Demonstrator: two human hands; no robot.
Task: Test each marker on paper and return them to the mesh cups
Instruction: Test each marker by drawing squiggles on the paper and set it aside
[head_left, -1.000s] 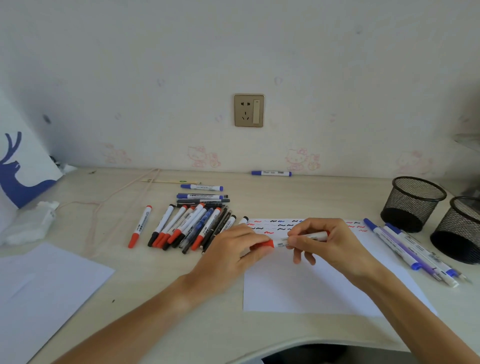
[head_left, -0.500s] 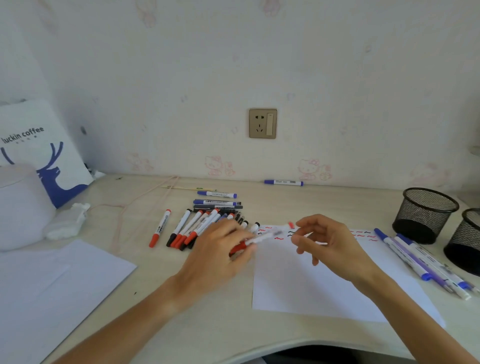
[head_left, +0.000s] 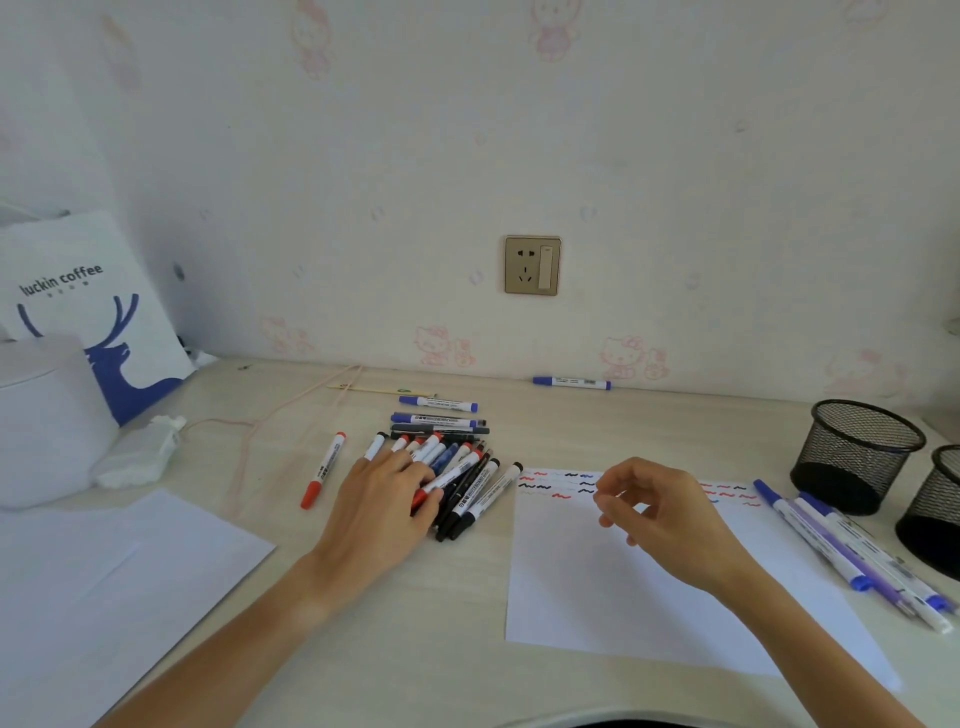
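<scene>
A pile of several red, blue and black markers (head_left: 467, 467) lies on the desk left of the test paper (head_left: 597, 582), whose top edge carries red, black and blue squiggles. My left hand (head_left: 382, 501) rests on the pile's left side, fingers and thumb closed around a red-capped marker (head_left: 441, 483) that lies among the others. My right hand (head_left: 657, 514) hovers over the paper's top with loosely curled fingers and nothing in it. Two black mesh cups (head_left: 857, 452) (head_left: 935, 509) stand at the far right. Several blue and purple markers (head_left: 836, 545) lie between the paper and the cups.
A lone red marker (head_left: 323, 472) lies left of the pile, and a blue one (head_left: 571, 383) by the wall. A blank sheet (head_left: 104, 587) covers the near left. A coffee bag (head_left: 104, 312), white container (head_left: 41, 415) and crumpled tissue (head_left: 137, 454) crowd the far left.
Both hands were together on the red marker over the paper. My left hand has carried it left onto the pile, and my right hand has let go and stays over the paper.
</scene>
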